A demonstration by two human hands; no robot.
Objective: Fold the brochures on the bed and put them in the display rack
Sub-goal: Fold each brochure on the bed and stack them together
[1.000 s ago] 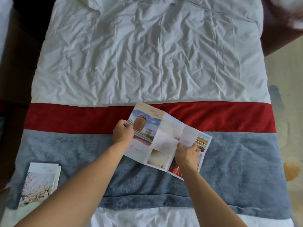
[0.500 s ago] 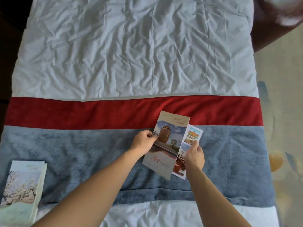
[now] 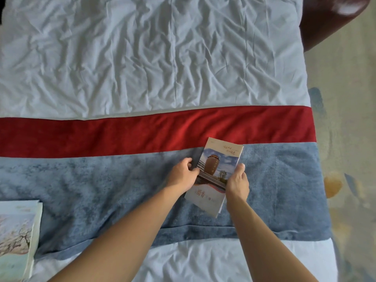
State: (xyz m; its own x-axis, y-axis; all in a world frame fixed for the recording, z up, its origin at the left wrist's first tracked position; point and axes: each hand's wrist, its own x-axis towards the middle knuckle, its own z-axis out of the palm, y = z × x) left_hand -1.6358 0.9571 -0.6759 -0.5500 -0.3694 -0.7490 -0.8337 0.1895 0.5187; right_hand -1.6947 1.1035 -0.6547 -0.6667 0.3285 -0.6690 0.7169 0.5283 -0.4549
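A folded brochure (image 3: 218,165) with a brown jar on its cover lies on the blue band of the bed (image 3: 101,190), its top edge reaching the red band. My left hand (image 3: 182,176) grips its left edge. My right hand (image 3: 237,183) grips its right edge, thumb on the cover. A second folded brochure (image 3: 18,237), showing blossoming branches, lies at the lower left, cut off by the frame edge. No display rack is in view.
The bed has a wrinkled white cover (image 3: 152,53) beyond a red stripe (image 3: 122,135). Patterned floor (image 3: 350,159) runs along the bed's right side. A dark brown piece of furniture (image 3: 325,23) stands at the top right.
The open brochure has been folded shut: my left hand swung the jar panel over to the right until it covers the other panels. Both hands now hold the closed brochure's edges.
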